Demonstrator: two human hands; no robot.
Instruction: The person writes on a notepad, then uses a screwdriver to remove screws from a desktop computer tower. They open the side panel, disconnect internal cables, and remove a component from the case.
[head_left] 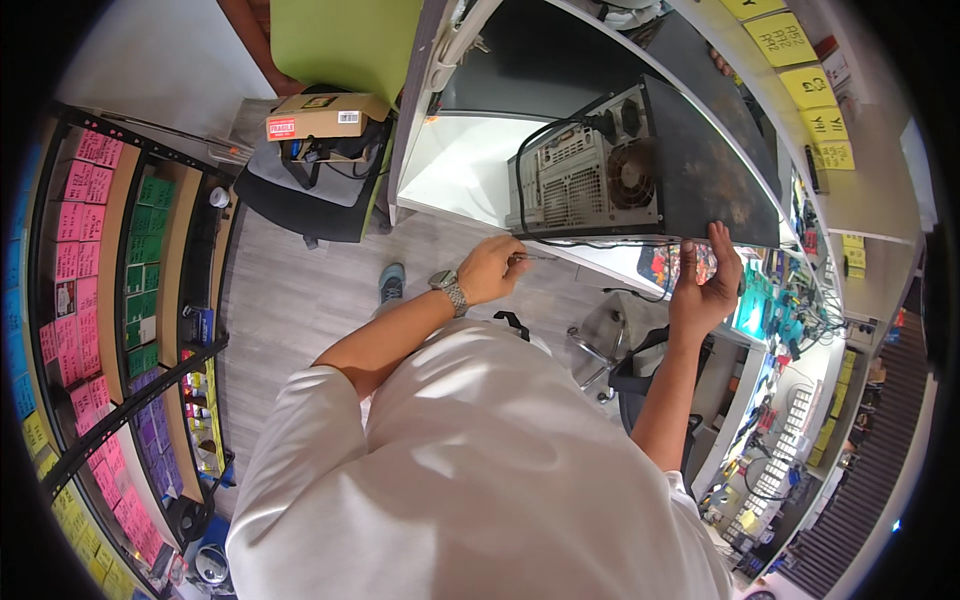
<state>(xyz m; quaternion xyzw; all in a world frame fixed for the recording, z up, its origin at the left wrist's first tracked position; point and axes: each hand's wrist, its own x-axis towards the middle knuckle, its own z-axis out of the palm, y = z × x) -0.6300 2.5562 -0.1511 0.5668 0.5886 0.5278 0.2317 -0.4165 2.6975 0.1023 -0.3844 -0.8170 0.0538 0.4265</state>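
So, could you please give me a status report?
Left hand pinching thin object; right hand at edge of computer case; black cable looping past its rear.

Bright, diffuse light leaves soft shadows in the white shirt (480,450) below the fingers (719,240); well left of them, fisheye distortion bows the shelving rack (130,418), and blackness rings the view.
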